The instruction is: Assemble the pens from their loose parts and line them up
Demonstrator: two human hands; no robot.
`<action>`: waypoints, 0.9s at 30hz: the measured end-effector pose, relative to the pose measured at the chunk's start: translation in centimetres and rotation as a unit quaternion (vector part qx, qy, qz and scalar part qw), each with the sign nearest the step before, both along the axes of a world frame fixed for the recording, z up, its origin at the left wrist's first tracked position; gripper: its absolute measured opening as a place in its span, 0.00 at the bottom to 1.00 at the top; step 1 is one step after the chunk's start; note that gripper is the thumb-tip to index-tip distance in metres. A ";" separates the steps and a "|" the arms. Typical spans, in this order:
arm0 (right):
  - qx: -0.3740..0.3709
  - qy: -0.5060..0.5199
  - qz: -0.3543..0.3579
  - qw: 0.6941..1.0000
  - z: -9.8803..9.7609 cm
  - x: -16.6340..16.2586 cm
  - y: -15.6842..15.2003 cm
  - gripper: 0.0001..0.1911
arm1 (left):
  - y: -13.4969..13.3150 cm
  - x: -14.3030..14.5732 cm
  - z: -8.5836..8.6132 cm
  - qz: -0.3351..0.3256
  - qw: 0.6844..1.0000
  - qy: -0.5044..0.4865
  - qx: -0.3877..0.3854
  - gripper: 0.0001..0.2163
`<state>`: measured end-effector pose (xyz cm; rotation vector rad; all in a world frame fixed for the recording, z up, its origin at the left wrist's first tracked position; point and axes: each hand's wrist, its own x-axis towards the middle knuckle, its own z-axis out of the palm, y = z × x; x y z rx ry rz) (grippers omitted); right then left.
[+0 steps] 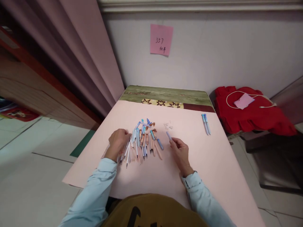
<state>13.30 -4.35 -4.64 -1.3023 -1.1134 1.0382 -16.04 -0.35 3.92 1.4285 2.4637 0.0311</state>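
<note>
One note [161, 40] reads "357" above pen parts [147, 139].

Left hand [118, 141] curled, knuckles up, right hand [180, 153] pinching, forearms [100, 181] angled inward

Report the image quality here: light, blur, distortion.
Head view: soft light on the pink table cover, no harsh glare; wide-angle stretch toward the edges, as at the curtain; small pale pieces beyond the right hand look blurry.
</note>
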 end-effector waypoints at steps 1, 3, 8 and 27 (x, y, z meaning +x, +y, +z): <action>-0.001 0.000 0.001 1.000 -0.1 0.0 0.0 0.19 | 0.1 0.1 -0.2 -0.003 1.000 0.004 -0.003 0.13; -0.004 0.002 0.001 1.000 -0.2 0.0 0.1 0.19 | 0.3 0.2 -0.5 -0.006 1.000 0.008 -0.001 0.13; -0.007 0.007 -0.003 1.000 -0.2 -0.1 0.1 0.19 | 0.8 0.1 -0.9 0.005 1.000 0.014 -0.014 0.13; -0.010 0.003 0.003 1.000 0.1 -0.2 0.0 0.19 | 2.1 0.6 -1.6 0.041 0.998 0.008 -0.051 0.15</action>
